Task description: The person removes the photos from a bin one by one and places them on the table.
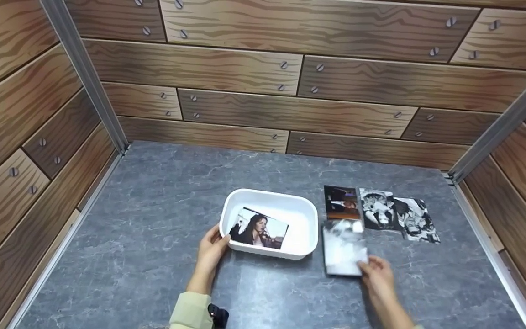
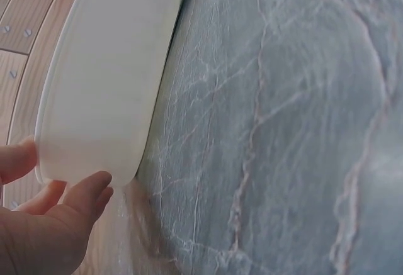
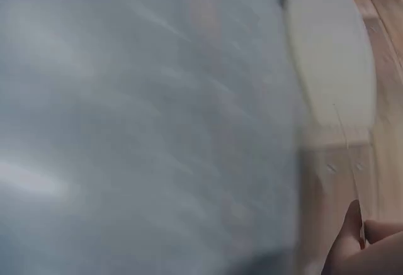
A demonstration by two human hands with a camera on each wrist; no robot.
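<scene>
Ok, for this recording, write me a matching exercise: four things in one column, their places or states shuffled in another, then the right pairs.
Things
1. bare left hand
2. bare right hand
3. colour photo print of a dark-haired person
4. dark orange-and-purple rectangular photo print

Places or states
A. lies inside the white rectangular plastic tub
B. lies on the grey marbled tabletop
C. holds the tub by its left end
D. pinches a blurred grey-and-white photo print

Pairs: 1-C, 2-D, 3-A, 4-B
</scene>
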